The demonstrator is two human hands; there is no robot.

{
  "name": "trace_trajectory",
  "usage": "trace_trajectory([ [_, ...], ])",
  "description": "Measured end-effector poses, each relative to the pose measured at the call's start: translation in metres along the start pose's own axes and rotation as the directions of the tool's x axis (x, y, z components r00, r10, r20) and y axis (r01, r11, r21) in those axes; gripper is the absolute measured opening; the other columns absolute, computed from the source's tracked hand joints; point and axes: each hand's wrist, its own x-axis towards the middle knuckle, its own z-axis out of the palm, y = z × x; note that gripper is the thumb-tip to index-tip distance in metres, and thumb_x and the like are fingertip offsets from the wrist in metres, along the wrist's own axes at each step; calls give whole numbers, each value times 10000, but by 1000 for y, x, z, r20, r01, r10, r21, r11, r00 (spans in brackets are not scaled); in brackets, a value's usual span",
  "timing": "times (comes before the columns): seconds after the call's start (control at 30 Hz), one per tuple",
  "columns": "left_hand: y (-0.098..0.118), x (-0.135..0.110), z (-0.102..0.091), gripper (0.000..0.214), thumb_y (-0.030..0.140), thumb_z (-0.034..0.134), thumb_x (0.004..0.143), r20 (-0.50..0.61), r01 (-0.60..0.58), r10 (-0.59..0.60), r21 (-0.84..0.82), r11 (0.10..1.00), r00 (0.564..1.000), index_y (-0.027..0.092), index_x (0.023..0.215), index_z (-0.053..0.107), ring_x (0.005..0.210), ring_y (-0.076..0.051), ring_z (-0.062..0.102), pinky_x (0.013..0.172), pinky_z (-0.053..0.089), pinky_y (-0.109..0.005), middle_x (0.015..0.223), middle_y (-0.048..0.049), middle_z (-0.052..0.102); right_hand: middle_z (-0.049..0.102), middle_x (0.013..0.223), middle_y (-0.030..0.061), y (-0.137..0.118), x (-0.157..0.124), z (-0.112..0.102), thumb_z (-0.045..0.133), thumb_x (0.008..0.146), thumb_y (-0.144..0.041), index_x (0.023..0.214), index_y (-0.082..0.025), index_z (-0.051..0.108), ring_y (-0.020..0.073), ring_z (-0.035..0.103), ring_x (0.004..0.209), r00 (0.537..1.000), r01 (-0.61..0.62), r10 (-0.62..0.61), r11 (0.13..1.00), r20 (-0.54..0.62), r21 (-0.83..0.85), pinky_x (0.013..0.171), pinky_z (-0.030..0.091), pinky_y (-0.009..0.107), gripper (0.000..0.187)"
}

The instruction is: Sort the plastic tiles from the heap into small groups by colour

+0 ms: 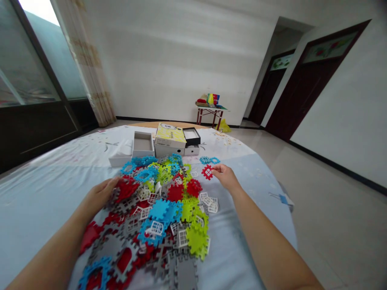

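A heap of toothed plastic building tiles (157,209) in red, blue, green, grey and white lies on a pale blue tablecloth (39,193). My right hand (226,176) pinches a small red lattice tile (207,172) at the heap's right edge. My left hand (101,194) rests on the heap's left side, its fingers curled over a red tile (127,188). Two blue ring tiles (209,160) lie just beyond the right hand.
Behind the heap stand an open grey box (143,144), a yellow-lidded box (169,139) and a small black-rimmed box (191,141). The table's round edge drops off at the right. A small red-legged table (210,112) with colourful items stands by the far wall; dark doors at right.
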Motion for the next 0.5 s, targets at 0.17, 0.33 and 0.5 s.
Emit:
trace_trajectory([
  [0.17,-11,4,-10,520,572,470,687,-28,128,-136,-195,973,990,141,910,657,970,-255,612,942,412,-405,993,-100,694,671,920,44,29,5,-9,532,733,-363,943,-195,612,184,608,865,982,-187,166,927,-92,-326,778,432,301,281],
  [0.33,-12,1,-11,334,440,472,712,-51,259,-303,-400,879,951,159,785,638,956,-241,628,954,419,-402,855,-68,718,609,1103,84,27,1,-7,595,660,-525,1128,-221,552,264,526,1040,981,-175,188,793,-39,-583,845,387,381,560],
  [0.5,-18,2,-10,334,428,423,734,-68,255,-290,-315,914,955,184,780,647,893,-217,659,902,475,-369,836,-40,730,598,1088,65,23,4,-9,645,632,-471,1075,-274,581,267,514,1033,977,-81,191,736,91,-672,827,374,382,489],
])
